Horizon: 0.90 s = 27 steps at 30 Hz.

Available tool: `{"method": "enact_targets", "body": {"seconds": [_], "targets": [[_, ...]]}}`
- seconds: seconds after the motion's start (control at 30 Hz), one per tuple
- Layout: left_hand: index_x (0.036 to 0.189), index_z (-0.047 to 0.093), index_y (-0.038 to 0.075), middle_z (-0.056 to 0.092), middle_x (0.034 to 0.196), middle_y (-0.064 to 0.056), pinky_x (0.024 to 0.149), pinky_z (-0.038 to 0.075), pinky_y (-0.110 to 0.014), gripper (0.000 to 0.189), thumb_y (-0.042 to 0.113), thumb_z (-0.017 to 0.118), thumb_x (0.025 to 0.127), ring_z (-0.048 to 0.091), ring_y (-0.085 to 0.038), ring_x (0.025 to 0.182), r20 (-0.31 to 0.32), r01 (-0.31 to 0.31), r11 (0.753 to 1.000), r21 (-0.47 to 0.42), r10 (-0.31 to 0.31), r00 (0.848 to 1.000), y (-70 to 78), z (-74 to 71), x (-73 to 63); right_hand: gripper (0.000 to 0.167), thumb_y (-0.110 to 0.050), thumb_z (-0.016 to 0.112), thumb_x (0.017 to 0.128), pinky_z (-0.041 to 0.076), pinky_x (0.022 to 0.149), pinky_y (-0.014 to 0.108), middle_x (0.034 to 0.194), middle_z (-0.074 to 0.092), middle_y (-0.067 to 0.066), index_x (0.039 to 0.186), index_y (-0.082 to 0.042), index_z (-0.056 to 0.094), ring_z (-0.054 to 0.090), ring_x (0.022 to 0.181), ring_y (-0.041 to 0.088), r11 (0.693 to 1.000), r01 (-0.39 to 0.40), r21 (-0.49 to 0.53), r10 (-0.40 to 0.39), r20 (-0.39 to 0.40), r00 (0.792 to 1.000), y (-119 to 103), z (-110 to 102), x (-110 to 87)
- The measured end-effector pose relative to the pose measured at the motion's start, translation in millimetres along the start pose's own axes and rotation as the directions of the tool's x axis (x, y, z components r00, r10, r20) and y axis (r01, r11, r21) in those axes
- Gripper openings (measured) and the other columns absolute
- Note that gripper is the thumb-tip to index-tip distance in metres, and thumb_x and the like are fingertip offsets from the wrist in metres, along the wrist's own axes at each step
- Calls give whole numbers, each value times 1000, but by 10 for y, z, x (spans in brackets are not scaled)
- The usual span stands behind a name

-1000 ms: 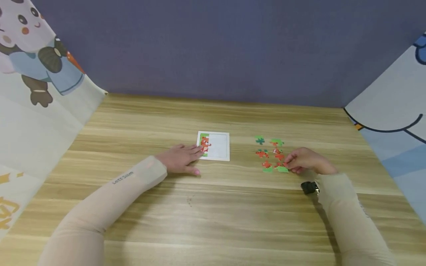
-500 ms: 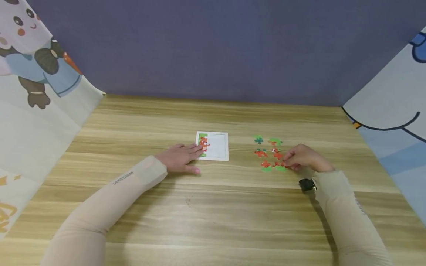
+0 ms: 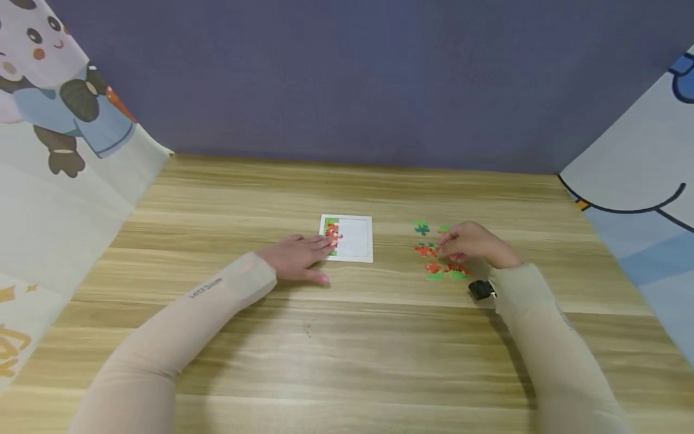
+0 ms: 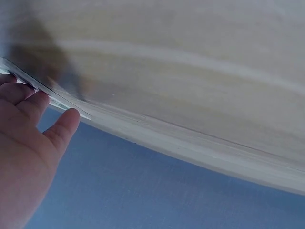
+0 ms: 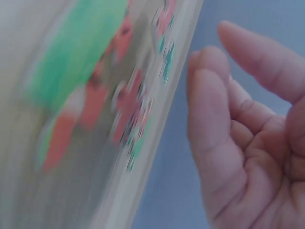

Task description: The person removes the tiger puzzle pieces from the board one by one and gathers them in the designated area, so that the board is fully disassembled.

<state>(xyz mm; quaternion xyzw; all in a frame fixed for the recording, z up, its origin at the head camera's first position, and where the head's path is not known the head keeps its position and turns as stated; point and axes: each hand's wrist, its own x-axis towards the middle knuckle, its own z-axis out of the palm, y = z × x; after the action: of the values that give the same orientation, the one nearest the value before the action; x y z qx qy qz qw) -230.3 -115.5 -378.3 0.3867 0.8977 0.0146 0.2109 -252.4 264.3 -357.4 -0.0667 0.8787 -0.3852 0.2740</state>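
Note:
A white square puzzle tray (image 3: 358, 258) lies near the middle of the table, with tiger-picture pieces (image 3: 332, 234) fitted along its left side. My left hand (image 3: 295, 258) rests its fairly straight fingers on the tray's left edge. To the right, several loose puzzle pieces (image 3: 425, 251) in orange and green lie in two columns. Over the right column is my right hand (image 3: 474, 242), covering part of it. In the right wrist view its thumb and bent fingers (image 5: 207, 109) stand apart, nothing between them; orange and green pieces (image 5: 76, 57) lie on the table beside them.
The wood-grain table (image 3: 325, 361) meets a dark blue-grey panel (image 3: 347, 84) at the back. Cartoon-printed sheets stand at the left (image 3: 65, 108) and right (image 3: 634, 157). A black device (image 3: 480, 290) hangs at my right wrist.
My right hand has moved up and left, from the lower right piece to above the middle of the right column. The left hand stays on the tray.

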Motion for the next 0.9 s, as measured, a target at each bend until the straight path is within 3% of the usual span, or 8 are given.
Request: {"method": "enact_targets", "body": {"seconds": [0.23,0.4,0.67,0.8,0.9], "targets": [[152,19,6,12,159,-12,114,16,-52,84,60,45,93,11,-26,145,19,13,1000,-10,-13,1000,5,7,16,32,-11,63,89,44,52,28,61,55,3,114,8,63,46,53,12,998,57,-31,-57,-6,998,-196,95,182],[152,20,4,14,158,-13,114,17,-53,84,58,47,94,12,-28,145,18,16,1000,-20,-15,1000,22,-1,7,31,-11,62,89,40,52,30,55,48,2,115,6,64,40,49,14,994,88,-60,-90,-20,996,-317,193,316],[152,20,4,13,158,-13,114,15,-52,84,58,46,94,11,-27,145,32,30,999,-25,-30,999,59,-47,-14,33,-10,61,88,42,57,31,49,42,1,118,4,63,34,44,12,983,139,-119,-144,-30,989,-511,345,493],[151,23,2,17,157,-15,114,17,-52,84,59,45,94,14,-28,145,28,24,1000,-9,-24,999,68,-68,-18,31,-11,64,88,43,56,28,54,52,3,116,4,65,43,48,12,969,160,-186,-169,-33,985,-608,425,581],[151,24,2,18,157,-15,113,17,-53,83,59,43,95,15,-28,145,35,20,1000,-4,-20,999,74,-80,-11,30,-10,66,87,48,61,29,69,64,5,113,4,67,56,59,15,955,166,-246,-178,-28,984,-665,483,626]]}}
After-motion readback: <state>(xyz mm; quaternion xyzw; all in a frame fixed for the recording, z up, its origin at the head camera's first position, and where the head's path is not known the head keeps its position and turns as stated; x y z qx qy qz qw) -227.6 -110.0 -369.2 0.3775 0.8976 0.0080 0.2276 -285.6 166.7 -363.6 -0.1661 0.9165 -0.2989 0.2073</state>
